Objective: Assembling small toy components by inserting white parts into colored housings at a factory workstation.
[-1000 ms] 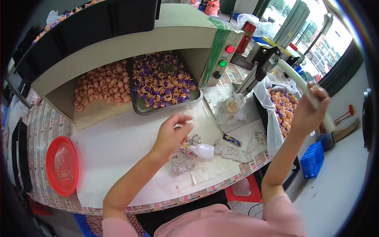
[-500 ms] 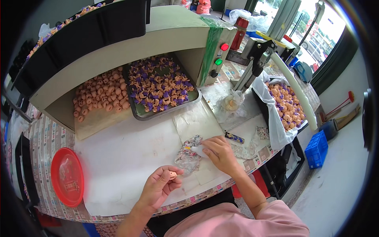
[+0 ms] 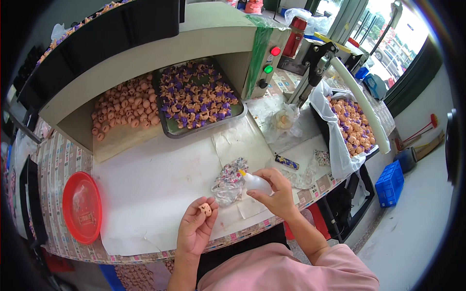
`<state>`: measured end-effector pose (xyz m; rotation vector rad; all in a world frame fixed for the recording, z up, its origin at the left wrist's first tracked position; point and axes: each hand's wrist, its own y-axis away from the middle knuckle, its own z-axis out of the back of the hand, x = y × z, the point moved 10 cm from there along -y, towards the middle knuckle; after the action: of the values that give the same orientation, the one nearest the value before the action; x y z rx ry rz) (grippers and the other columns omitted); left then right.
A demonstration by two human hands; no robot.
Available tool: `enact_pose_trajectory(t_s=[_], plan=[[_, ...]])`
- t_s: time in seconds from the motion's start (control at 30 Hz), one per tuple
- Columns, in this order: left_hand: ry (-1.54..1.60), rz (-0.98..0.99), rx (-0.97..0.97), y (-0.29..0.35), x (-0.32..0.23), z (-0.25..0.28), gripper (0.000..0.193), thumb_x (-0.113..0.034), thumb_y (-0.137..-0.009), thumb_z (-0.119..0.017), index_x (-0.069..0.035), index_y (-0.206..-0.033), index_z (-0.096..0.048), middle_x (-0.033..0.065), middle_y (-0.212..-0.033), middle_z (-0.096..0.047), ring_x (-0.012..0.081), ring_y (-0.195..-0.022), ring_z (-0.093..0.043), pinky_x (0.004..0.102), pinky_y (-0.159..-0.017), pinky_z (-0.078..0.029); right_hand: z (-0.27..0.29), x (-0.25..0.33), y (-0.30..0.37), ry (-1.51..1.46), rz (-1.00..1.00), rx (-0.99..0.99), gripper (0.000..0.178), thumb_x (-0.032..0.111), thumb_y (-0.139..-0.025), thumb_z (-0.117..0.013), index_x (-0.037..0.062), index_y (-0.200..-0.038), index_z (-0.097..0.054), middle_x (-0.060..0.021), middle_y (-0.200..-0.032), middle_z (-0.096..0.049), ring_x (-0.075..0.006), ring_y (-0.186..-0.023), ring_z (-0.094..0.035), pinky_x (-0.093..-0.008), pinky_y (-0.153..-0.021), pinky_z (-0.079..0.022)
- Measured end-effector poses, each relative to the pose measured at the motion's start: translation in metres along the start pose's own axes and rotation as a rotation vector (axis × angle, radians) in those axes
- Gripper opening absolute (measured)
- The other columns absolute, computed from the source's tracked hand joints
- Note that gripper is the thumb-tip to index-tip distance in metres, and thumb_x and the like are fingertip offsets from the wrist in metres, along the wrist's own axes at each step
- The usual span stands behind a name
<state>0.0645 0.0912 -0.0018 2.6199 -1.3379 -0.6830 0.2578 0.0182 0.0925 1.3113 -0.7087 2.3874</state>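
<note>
My left hand (image 3: pixel 195 228) pinches a small peach-coloured doll head (image 3: pixel 205 209) between thumb and fingers, above the white sheet. A hollow or dark mark shows on the head, too small to make out. To the right, my right hand (image 3: pixel 279 195) is wrapped round a white squeeze bottle (image 3: pixel 258 184). Its yellow tip points up and to the left, over a crumpled flowered cloth (image 3: pixel 227 183). The bottle and the doll head are apart.
Under the cream box-like machine (image 3: pixel 221 22) lie a pile of doll heads (image 3: pixel 128 104) and a dark tray (image 3: pixel 206 132) of small purple-and-peach figures. A red basin (image 3: pixel 81 208) sits left. Rightward are a blue tube (image 3: pixel 287 161), a lever press (image 3: pixel 310 72) and a lined bin (image 3: pixel 340 155) of figures.
My right hand has lifted the bottle and tilted it more upright. My left hand has shifted slightly left and turned the doll head, with its fingers now pointing up.
</note>
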Motion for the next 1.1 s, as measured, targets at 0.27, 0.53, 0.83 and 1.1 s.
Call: enact_pose_trajectory(t_s=[0.27,0.53,0.83,1.1], plan=[[-0.077,-0.012,0.049,-0.012,0.007,0.017,0.034,-0.004,-0.091,-0.058,-0.001,-0.125,-0.050,0.0123,-0.122,-0.056,0.0207,-0.111,-0.058,0.0291,-0.097,-0.051,-0.026,-0.014,0.040,-0.406,-0.234,-0.014,0.040,0.011,-0.070,-0.084,0.0018,-0.098,-0.057,-0.0053,-0.093,-0.059,-0.0131,-0.083,-0.058,-0.0258,-0.072,-0.047],[-0.057,-0.022,0.051,-0.007,0.010,0.030,0.033,-0.006,-0.093,-0.056,-0.002,-0.126,-0.050,0.0103,-0.121,-0.057,0.0181,-0.109,-0.059,0.0258,-0.096,-0.051,-0.031,0.012,0.049,-0.143,0.129,-0.097,0.043,0.029,-0.068,-0.086,0.0039,-0.091,-0.060,-0.0035,-0.085,-0.054,-0.0135,-0.075,-0.051,-0.0263,-0.066,-0.041],[-0.116,-0.006,0.060,-0.006,0.012,0.033,0.035,-0.010,-0.093,-0.057,-0.003,-0.126,-0.049,0.0117,-0.123,-0.057,0.0201,-0.110,-0.059,0.0293,-0.095,-0.052,-0.037,0.017,0.052,-0.042,0.172,-0.104,0.043,0.030,-0.067,-0.086,0.0033,-0.091,-0.061,-0.0043,-0.085,-0.056,-0.0154,-0.075,-0.052,-0.0272,-0.064,-0.041],[-0.135,0.008,0.056,-0.008,0.014,0.036,0.034,-0.008,-0.093,-0.058,-0.003,-0.125,-0.050,0.0117,-0.122,-0.057,0.0207,-0.109,-0.060,0.0287,-0.094,-0.052,-0.036,0.016,0.050,0.019,0.202,-0.113,0.043,0.030,-0.066,-0.086,0.0029,-0.090,-0.062,-0.0054,-0.082,-0.058,-0.0171,-0.073,-0.053,-0.0275,-0.063,-0.041]])
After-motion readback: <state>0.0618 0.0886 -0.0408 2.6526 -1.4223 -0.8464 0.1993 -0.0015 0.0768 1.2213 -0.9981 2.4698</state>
